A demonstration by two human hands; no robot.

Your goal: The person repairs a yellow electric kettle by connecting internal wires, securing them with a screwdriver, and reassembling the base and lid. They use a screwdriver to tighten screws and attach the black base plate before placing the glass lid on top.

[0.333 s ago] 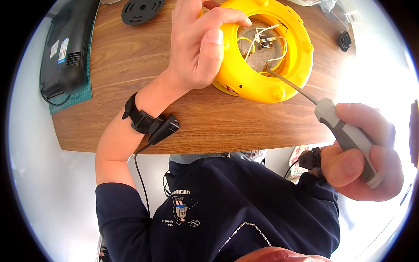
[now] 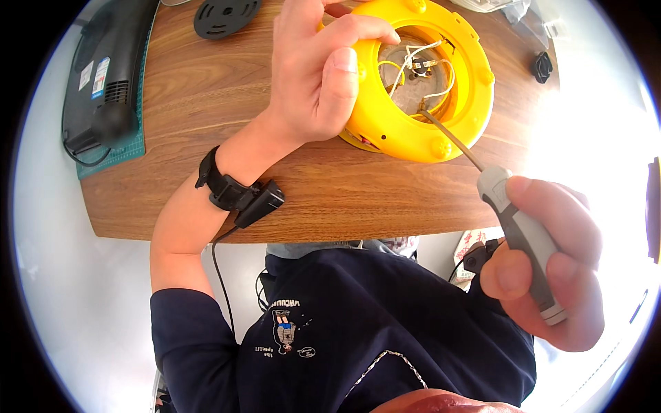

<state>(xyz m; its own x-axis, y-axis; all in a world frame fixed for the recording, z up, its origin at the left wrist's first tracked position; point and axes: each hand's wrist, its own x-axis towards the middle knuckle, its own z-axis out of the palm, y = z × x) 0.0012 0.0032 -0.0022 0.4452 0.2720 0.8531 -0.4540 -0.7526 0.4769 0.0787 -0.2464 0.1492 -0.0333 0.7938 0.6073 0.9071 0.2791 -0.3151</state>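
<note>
A yellow round plastic housing (image 2: 406, 146) rests tilted on the wooden table, its round opening facing me. Inside it show a grey metal plate (image 2: 412, 96), white wires (image 2: 449, 79) and a yellow wire. My left hand (image 2: 320, 76) is wrapped round the housing's left side, thumb and forefinger on its rim. In my right hand (image 2: 544, 255) is a screwdriver (image 2: 527, 237) with a grey handle. Its thin shaft slants up and left into the opening, and the tip is by a small brass-coloured part at the lower inner edge. Whether the tip touches a screw is too small to tell.
A black appliance (image 2: 103, 82) lies on a green cutting mat (image 2: 138, 141) at the left. A black slotted disc (image 2: 224, 15) sits at the back, and a black knob (image 2: 542, 67) at the right. Both wrists wear strapped black devices with cables. The table's near edge (image 2: 310, 237) runs before my body.
My right hand has swung left and toward me, making the screwdriver steeper while its tip stays in about the same place. The housing and left hand have shifted very slightly right.
</note>
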